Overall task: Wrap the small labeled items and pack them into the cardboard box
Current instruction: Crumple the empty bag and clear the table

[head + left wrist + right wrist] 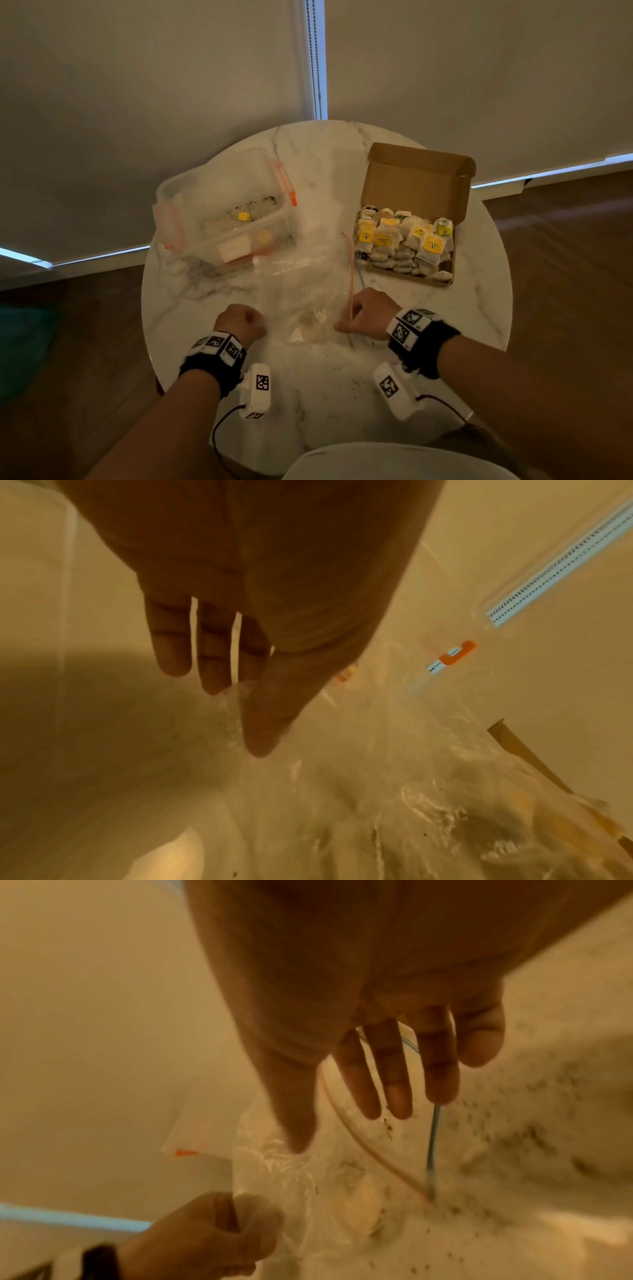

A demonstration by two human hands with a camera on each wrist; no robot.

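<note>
Hands work a clear plastic bag (308, 308) on the desk (329, 377) before the near-full cardboard box (411, 240); left hand (205, 1237) grip pinches its corner taut, right hand (377, 1056) grip holds the zip edge, likely for opening.

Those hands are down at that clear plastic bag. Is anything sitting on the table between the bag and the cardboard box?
Nothing solid. Between the plastic bag, held by the left hand and right hand, and the cardboard box there is only bare table. The bag's own pink and blue zip strips trail that way. The box lid stands open, though it already looks crowded with wrapped items.
</note>
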